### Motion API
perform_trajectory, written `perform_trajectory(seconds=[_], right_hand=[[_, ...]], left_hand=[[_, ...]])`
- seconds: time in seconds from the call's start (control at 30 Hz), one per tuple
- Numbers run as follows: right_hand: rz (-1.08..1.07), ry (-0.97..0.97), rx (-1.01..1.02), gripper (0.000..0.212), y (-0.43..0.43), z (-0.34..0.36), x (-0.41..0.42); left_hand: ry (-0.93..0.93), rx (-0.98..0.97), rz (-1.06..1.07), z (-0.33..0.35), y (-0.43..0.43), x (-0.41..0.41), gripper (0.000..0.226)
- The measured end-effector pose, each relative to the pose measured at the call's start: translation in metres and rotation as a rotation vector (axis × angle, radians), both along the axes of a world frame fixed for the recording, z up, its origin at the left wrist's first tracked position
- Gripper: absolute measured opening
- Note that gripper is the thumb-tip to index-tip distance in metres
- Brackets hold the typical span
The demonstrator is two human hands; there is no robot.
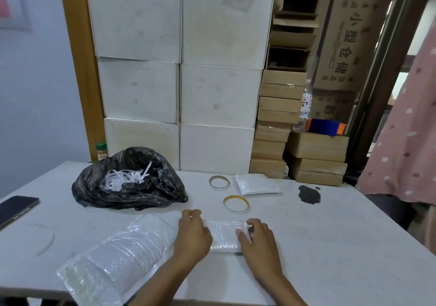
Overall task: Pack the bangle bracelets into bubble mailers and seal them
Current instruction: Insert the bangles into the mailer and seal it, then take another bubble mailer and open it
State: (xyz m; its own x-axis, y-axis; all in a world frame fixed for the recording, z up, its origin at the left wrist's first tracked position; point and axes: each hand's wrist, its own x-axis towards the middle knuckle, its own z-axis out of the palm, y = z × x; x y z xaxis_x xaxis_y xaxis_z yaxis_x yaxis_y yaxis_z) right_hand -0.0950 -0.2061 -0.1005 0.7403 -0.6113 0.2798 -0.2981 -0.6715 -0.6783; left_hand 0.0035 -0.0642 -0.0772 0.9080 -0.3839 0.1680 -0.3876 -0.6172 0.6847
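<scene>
A small white bubble mailer (224, 235) lies flat on the table between my hands. My left hand (192, 233) rests on its left edge with fingers curled. My right hand (258, 239) presses its right end, fingers on top. Beyond the mailer lie two loose bangles: a gold one (236, 203) close by and a silver-grey one (219, 182) farther back. Another filled white mailer (257, 184) sits at the back right. A stack of empty bubble mailers (118, 251) in clear wrap lies to my left.
A black plastic bag (132, 187) holding white peel-off strips sits at the back left. A phone (16, 207) lies at the left edge. A dark stain (309, 194) marks the table on the right. White and cardboard boxes stand behind; a person in pink stands far right.
</scene>
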Motion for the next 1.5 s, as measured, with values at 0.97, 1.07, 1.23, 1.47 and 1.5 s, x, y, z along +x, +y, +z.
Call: perform_trajectory(seconds=[0.97,1.07,1.23,1.47,1.5], right_hand=[[-0.178,-0.027,-0.277,0.028,-0.206,0.045,0.143],[-0.127,-0.07,-0.387,0.027,-0.183,0.064,0.128],[0.165,-0.023,-0.359,0.025,-0.098,0.071,0.097],[0.6,0.24,-0.017,0.034,0.058,0.044,0.07],[0.608,0.262,0.003,0.037,0.075,0.041,0.069]], left_hand=[[0.15,-0.39,-0.146,0.026,-0.185,0.126,0.04],[0.092,-0.385,-0.151,0.037,-0.146,0.12,0.041],[0.003,-0.291,-0.2,0.049,-0.038,0.109,0.034],[0.063,0.266,-0.075,0.031,0.12,0.104,0.017],[0.082,0.345,-0.061,0.026,0.132,0.101,0.024]])
